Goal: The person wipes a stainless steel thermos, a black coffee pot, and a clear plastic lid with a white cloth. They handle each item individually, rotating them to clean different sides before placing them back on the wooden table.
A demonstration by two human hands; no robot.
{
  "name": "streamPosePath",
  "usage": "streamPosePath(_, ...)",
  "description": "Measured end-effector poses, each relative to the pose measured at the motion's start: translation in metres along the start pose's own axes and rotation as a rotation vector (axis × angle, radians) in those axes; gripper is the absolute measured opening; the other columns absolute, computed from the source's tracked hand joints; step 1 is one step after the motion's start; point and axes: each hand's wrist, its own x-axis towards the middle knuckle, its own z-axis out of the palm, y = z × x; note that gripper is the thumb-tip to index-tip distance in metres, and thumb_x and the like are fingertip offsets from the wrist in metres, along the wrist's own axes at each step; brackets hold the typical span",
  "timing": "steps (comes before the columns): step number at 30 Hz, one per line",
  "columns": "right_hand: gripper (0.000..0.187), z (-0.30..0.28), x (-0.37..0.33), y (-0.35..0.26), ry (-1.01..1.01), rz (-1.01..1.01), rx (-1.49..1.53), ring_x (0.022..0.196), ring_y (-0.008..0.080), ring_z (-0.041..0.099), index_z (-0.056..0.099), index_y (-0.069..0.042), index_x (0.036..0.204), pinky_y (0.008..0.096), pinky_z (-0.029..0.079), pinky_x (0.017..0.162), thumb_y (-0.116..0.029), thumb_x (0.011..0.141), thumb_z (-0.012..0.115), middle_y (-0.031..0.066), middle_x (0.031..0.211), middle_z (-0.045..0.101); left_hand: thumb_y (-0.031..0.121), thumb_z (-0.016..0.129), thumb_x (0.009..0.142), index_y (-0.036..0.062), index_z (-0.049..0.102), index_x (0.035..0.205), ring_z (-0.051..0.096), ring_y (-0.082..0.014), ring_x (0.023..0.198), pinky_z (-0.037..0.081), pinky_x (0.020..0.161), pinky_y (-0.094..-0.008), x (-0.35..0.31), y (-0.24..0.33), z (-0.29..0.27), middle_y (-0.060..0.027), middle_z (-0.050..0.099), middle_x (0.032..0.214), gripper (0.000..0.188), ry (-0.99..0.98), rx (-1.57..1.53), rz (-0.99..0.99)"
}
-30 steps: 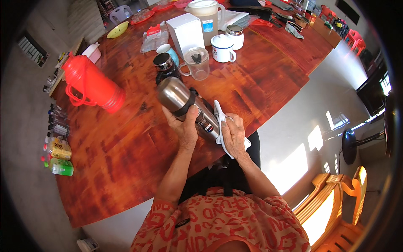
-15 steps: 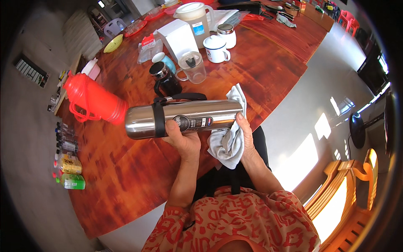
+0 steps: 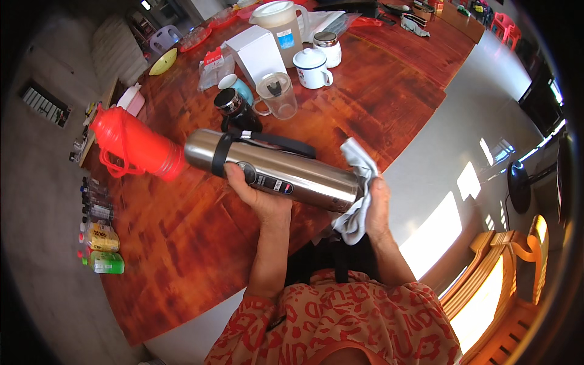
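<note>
A steel thermos flask (image 3: 304,173) with a black strap handle lies slantwise in the air above the table's near edge. My left hand (image 3: 266,201) grips it from below near its strapped end, thumb on the front. Against the flask's right end, my right hand (image 3: 378,208) presses a pale grey cloth (image 3: 360,204); its fingers are partly hidden behind the cloth. Just beyond the flask stand a black lidded mug (image 3: 237,111) and a clear lidded cup (image 3: 277,97). Left of the flask is a red thermos jug (image 3: 135,143).
On the reddish wooden table (image 3: 176,243) are a white box (image 3: 255,56), a large pitcher (image 3: 281,27), a white enamel mug (image 3: 312,68), a lidded jar (image 3: 328,50) and a light blue cup (image 3: 236,88). Several bottles (image 3: 103,237) line the left side. A wooden chair (image 3: 499,292) stands at right.
The flask's right end has tipped down and its left end has risen slightly. My right hand and the cloth have moved right, from its side round to its end.
</note>
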Motion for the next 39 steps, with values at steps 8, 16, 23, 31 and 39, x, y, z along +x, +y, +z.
streamPosePath(8,0.03,-0.004,0.009,-0.064,-0.512,-0.333,-0.546,0.109,0.026,0.053,0.07,-0.006,0.109,0.0379,0.043,0.093,-0.009,0.079,0.067,0.014,0.117,0.056,0.054,0.048,0.09,0.0097,0.049,0.12,0.059,-0.0201,0.09,0.05,0.079,-0.0352,-0.001,-0.016,0.0,-0.007,0.059,0.101,0.054,-0.044,0.001,-0.212)
streamPosePath(16,0.031,0.02,0.038,-0.056,-0.482,-0.325,-0.4,0.103,0.022,0.053,0.068,-0.008,0.112,0.0347,0.043,0.089,-0.006,0.082,0.066,0.0096,0.111,0.055,0.061,0.047,0.087,0.0092,0.049,0.124,0.057,-0.0203,0.102,0.047,0.087,-0.0347,-0.023,-0.022,0.003,-0.0076,0.057,0.111,0.064,-0.24,0.062,-0.519)
streamPosePath(23,0.023,0.027,0.056,-0.026,-0.169,-0.429,-0.584,0.102,0.0223,0.057,0.067,-0.002,0.106,0.0315,0.045,0.09,0.0,0.083,0.064,0.0108,0.112,0.055,0.061,0.047,0.087,0.0077,0.049,0.127,0.059,-0.0212,0.099,0.05,0.084,-0.0366,-0.026,-0.02,0.006,-0.0092,0.058,0.112,0.067,-0.128,0.081,-0.531)
streamPosePath(31,0.018,-0.004,0.045,-0.041,-0.23,-0.127,-0.489,0.092,0.0154,0.06,0.068,0.0,0.101,0.026,0.051,0.072,0.002,0.085,0.059,0.0068,0.111,0.056,0.067,0.043,0.086,0.0092,0.048,0.126,0.06,-0.0283,0.103,0.058,0.063,-0.0502,-0.017,-0.021,-0.008,-0.0128,0.056,0.122,0.07,-0.143,-0.083,-0.64)
streamPosePath(39,0.022,0.019,0.037,-0.068,-0.465,-0.499,-0.57,0.097,0.0233,0.056,0.072,-0.006,0.102,0.0367,0.049,0.082,-0.003,0.082,0.064,0.011,0.105,0.061,0.055,0.058,0.085,0.0066,0.055,0.115,0.064,-0.0232,0.09,0.054,0.078,-0.0377,-0.009,-0.039,-0.012,-0.0095,0.064,0.101,0.057,-0.1,-0.334,-0.822)
